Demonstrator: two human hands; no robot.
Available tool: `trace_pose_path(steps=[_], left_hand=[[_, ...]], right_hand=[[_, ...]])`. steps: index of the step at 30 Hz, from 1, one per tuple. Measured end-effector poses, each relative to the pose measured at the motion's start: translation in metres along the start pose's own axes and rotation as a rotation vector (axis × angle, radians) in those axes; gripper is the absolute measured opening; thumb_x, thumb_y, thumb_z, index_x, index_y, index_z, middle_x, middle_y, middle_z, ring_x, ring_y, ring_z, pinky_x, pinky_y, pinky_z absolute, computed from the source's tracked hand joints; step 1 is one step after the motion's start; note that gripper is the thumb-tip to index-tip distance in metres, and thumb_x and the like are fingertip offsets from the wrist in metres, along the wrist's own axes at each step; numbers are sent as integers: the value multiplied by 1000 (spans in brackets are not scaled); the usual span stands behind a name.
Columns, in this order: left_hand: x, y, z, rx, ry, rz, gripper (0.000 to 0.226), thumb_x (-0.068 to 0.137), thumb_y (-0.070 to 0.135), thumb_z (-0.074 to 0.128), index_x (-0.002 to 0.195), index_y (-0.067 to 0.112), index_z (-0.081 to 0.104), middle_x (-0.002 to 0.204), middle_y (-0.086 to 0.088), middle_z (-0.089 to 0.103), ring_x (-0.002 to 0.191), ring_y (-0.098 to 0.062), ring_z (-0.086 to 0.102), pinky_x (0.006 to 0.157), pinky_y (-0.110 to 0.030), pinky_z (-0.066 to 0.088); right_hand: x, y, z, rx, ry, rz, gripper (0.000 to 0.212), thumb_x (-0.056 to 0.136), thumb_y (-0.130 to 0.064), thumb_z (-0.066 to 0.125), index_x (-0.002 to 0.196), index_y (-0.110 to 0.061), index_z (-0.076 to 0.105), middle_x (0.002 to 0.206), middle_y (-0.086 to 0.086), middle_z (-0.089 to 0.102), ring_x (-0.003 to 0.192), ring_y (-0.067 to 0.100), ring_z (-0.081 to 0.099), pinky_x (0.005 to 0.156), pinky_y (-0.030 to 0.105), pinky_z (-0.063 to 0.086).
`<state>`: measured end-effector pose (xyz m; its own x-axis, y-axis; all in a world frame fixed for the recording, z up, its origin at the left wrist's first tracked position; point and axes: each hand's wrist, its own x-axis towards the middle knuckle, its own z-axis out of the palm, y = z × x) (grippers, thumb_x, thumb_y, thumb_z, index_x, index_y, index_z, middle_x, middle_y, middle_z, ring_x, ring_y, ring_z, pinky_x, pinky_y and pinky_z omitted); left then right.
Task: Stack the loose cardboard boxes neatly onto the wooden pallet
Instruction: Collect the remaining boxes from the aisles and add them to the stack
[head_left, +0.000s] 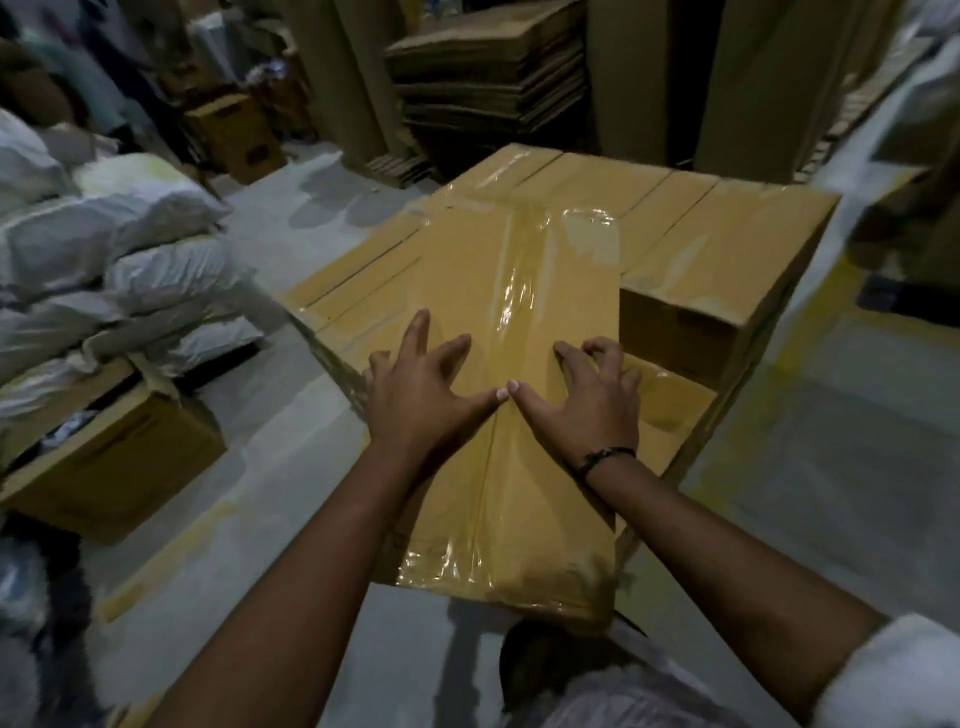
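Together left hand (422, 397) splayed, right hand (589, 408) bent-fingered, touching taped box (514, 260)

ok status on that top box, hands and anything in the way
Left hand and right hand press on the top box, no grip. It lies on the lower boxes. Pallet not in view.

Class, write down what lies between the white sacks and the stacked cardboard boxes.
Bare grey floor separates the white sacks from the stacked cardboard boxes; the head view shows it.
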<state>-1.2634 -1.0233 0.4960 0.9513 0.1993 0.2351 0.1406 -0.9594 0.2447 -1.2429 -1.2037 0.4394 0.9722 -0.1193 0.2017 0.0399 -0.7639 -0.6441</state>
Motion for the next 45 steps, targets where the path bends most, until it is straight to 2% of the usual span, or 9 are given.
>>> trace_pose_path(steps=[2,6,11,20,30,37,41,43,45], left_hand=[[24,-20,-6,-28,-19,54,91,64,93,60,144,51,49,169,17,12,145,-37,28,112,-57,34],[59,-56,3,-32,-90,127,90,65,87,66,145,52,47,169,17,10,145,-37,28,114,-55,30],[103,-87,26,-75,-191,185,93,65,86,67,148,50,45,170,15,9,145,-37,28,115,-54,29],[184,-120,74,-85,-289,241,94,62,92,60,146,49,47,168,13,18,144,-38,31,112,-55,33],[229,-168,115,-185,-405,395,87,67,89,61,144,51,48,168,18,14,143,-34,29,112,-54,33],[287,-197,152,-244,-522,516,86,67,87,62,145,52,48,168,19,9,144,-34,28,113,-53,32],[325,-212,173,-264,-600,664,80,74,84,60,147,53,44,169,19,2,149,-39,18,117,-58,25],[350,-222,187,-298,-737,706,76,79,76,64,148,54,41,169,18,-6,153,-41,5,118,-63,20],[373,-233,201,-297,-891,730,75,84,64,69,151,51,38,170,10,-13,155,-40,-6,119,-65,17]], right_hand=[[10,-19,11,-1,33,23,77,78,-79,57,141,-34,50,144,-2,31,125,31,37,98,42,44],[24,-38,41,-52,64,50,75,79,-76,59,139,-33,52,144,0,33,124,32,38,96,43,47],[54,-52,73,-109,50,110,73,79,-77,57,137,-33,53,144,1,34,124,32,38,97,48,48],[99,-58,135,-152,-15,219,78,77,-80,56,140,-35,51,143,-1,33,125,30,37,96,42,45],[90,-70,196,-175,55,353,77,76,-81,53,139,-37,49,145,-4,29,122,28,39,94,43,50],[117,-88,236,-241,90,478,74,78,-79,55,139,-38,50,145,-3,30,121,28,38,96,41,46],[137,-96,264,-248,91,539,74,78,-78,58,141,-40,47,147,-4,28,124,28,36,99,41,43],[152,-93,275,-219,69,578,76,79,-75,61,144,-40,45,152,-4,25,130,30,34,104,45,42],[166,-88,285,-202,-36,632,79,80,-71,66,148,-39,41,160,-3,17,139,34,26,110,50,36]])
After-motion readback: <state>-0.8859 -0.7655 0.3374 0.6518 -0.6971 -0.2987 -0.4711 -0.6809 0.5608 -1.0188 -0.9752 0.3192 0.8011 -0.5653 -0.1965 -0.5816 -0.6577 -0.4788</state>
